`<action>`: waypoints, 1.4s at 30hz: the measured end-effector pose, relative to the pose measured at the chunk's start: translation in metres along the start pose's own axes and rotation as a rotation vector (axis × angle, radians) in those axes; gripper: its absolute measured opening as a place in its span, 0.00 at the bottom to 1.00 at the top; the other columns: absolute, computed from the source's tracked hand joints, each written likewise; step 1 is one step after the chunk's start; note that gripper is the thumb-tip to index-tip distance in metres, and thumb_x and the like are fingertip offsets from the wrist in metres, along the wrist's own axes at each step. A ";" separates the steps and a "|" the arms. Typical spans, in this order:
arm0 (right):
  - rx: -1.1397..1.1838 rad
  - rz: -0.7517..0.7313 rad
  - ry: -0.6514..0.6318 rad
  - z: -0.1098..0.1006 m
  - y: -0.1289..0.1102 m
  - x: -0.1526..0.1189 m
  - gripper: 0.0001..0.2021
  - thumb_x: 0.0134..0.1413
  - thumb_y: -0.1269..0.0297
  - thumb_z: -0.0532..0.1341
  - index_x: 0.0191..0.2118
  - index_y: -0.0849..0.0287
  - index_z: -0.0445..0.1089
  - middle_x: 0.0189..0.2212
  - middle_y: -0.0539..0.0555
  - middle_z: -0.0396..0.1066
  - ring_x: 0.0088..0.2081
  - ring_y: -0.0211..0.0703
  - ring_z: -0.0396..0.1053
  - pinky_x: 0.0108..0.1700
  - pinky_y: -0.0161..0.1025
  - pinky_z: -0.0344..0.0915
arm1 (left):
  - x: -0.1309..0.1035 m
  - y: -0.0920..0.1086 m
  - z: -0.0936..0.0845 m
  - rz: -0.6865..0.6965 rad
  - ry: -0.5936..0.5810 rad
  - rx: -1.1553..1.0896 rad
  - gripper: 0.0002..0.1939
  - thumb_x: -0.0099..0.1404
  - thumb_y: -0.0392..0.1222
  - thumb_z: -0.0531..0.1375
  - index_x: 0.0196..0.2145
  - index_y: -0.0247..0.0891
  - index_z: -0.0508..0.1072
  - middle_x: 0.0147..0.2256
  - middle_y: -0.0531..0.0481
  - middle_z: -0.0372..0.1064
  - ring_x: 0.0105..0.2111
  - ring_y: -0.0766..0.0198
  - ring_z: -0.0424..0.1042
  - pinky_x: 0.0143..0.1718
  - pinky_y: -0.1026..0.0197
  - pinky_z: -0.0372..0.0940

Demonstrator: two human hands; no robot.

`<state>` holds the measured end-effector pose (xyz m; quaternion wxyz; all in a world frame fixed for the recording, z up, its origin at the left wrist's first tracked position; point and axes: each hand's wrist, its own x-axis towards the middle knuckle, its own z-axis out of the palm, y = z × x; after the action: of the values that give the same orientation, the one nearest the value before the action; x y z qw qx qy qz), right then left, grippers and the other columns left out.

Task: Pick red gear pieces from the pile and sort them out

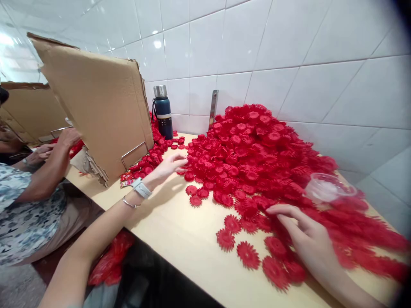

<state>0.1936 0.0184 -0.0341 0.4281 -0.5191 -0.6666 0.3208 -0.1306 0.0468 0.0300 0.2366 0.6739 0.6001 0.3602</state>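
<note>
Left hand (170, 164) and right hand (305, 235), both open-fingered, rest on the red flower pile (257, 149); a sweep could push loose flowers off the counter (180, 239) edge.

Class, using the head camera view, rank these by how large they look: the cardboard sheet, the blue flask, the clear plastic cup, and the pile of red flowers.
1. Pile of red flowers
2. Cardboard sheet
3 and 4. Blue flask and clear plastic cup look alike; the cup is nearer the camera and blurred, so unranked.
</note>
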 end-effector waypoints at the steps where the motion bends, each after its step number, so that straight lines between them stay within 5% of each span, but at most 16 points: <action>1: 0.000 0.001 0.006 0.000 -0.001 -0.001 0.09 0.47 0.57 0.54 0.29 0.54 0.69 0.36 0.54 0.70 0.38 0.49 0.68 0.39 0.43 0.65 | -0.003 0.010 0.013 0.029 -0.047 -0.061 0.13 0.64 0.45 0.49 0.39 0.33 0.67 0.39 0.45 0.69 0.37 0.63 0.71 0.37 0.58 0.68; 6: -0.031 -0.042 0.048 0.001 -0.006 -0.004 0.09 0.50 0.58 0.54 0.35 0.55 0.67 0.36 0.54 0.70 0.38 0.48 0.68 0.36 0.41 0.66 | -0.025 0.061 0.079 0.206 -0.266 -0.276 0.15 0.56 0.40 0.60 0.42 0.36 0.67 0.42 0.44 0.69 0.41 0.61 0.70 0.40 0.58 0.67; 9: -0.054 -0.096 0.034 0.002 -0.005 -0.004 0.09 0.52 0.58 0.53 0.36 0.55 0.66 0.37 0.54 0.69 0.40 0.47 0.67 0.42 0.43 0.64 | -0.029 0.076 0.087 0.320 -0.228 -0.207 0.16 0.55 0.39 0.61 0.43 0.37 0.67 0.42 0.45 0.69 0.42 0.61 0.69 0.44 0.57 0.65; 12: -0.062 -0.122 0.015 0.002 -0.002 -0.003 0.09 0.53 0.58 0.52 0.35 0.55 0.66 0.37 0.54 0.68 0.42 0.48 0.66 0.45 0.46 0.61 | -0.017 0.070 0.059 0.357 0.014 -0.059 0.15 0.58 0.40 0.58 0.44 0.36 0.66 0.41 0.46 0.70 0.40 0.62 0.69 0.43 0.59 0.64; 15: -0.059 -0.128 -0.022 0.001 0.001 -0.002 0.09 0.53 0.58 0.52 0.35 0.55 0.66 0.37 0.55 0.67 0.43 0.49 0.64 0.46 0.48 0.60 | -0.002 0.046 0.008 0.271 0.211 0.260 0.17 0.58 0.42 0.57 0.45 0.36 0.66 0.45 0.44 0.68 0.44 0.59 0.67 0.45 0.58 0.62; 17: -0.056 -0.121 -0.052 0.000 0.002 -0.002 0.09 0.54 0.57 0.52 0.35 0.54 0.65 0.38 0.55 0.67 0.44 0.50 0.64 0.47 0.49 0.59 | -0.001 0.029 -0.025 0.085 0.080 0.608 0.20 0.57 0.47 0.56 0.46 0.37 0.65 0.47 0.45 0.67 0.44 0.58 0.66 0.43 0.59 0.61; 20: -0.066 -0.119 -0.074 -0.001 0.004 -0.003 0.10 0.53 0.56 0.52 0.35 0.53 0.65 0.38 0.55 0.66 0.44 0.51 0.63 0.48 0.50 0.58 | -0.017 0.010 -0.060 -0.066 0.017 0.741 0.13 0.52 0.47 0.59 0.34 0.39 0.72 0.35 0.48 0.72 0.37 0.56 0.69 0.36 0.61 0.61; 25: -0.102 -0.149 -0.049 -0.001 0.004 -0.003 0.10 0.52 0.55 0.52 0.34 0.53 0.66 0.37 0.55 0.67 0.43 0.52 0.64 0.46 0.50 0.60 | -0.059 0.000 -0.069 -0.219 -0.054 0.837 0.06 0.49 0.44 0.60 0.19 0.41 0.71 0.21 0.53 0.68 0.23 0.62 0.67 0.23 0.65 0.55; 29: -0.098 -0.143 -0.055 0.000 0.003 -0.003 0.10 0.52 0.56 0.52 0.34 0.53 0.66 0.38 0.55 0.67 0.43 0.52 0.64 0.46 0.51 0.58 | -0.072 -0.001 -0.052 -0.186 -0.054 0.841 0.05 0.51 0.38 0.59 0.19 0.38 0.71 0.27 0.48 0.69 0.30 0.58 0.68 0.28 0.63 0.59; 33: -0.075 -0.141 -0.051 0.001 0.002 -0.003 0.09 0.53 0.57 0.52 0.34 0.53 0.65 0.38 0.55 0.66 0.43 0.52 0.63 0.47 0.51 0.58 | -0.067 0.020 -0.016 -0.032 -0.057 0.754 0.06 0.59 0.37 0.54 0.30 0.39 0.71 0.37 0.47 0.68 0.38 0.60 0.67 0.39 0.62 0.61; 37: -0.092 -0.148 -0.028 -0.001 -0.006 -0.002 0.09 0.53 0.57 0.53 0.34 0.55 0.66 0.37 0.56 0.66 0.43 0.50 0.63 0.46 0.49 0.57 | -0.058 0.056 0.039 0.325 -0.144 0.239 0.05 0.61 0.38 0.54 0.30 0.38 0.70 0.41 0.47 0.67 0.41 0.62 0.68 0.43 0.62 0.62; 42: -0.127 -0.207 -0.145 -0.005 -0.018 -0.002 0.10 0.56 0.57 0.51 0.35 0.54 0.66 0.36 0.54 0.66 0.42 0.49 0.62 0.47 0.48 0.56 | -0.041 0.083 0.095 0.375 -0.262 -0.165 0.04 0.60 0.36 0.57 0.29 0.38 0.72 0.44 0.46 0.67 0.44 0.62 0.68 0.46 0.60 0.62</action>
<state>0.1905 0.0118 -0.0168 0.3759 -0.4490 -0.7649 0.2685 -0.0050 0.0036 0.0241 0.2958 0.7928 0.3972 0.3553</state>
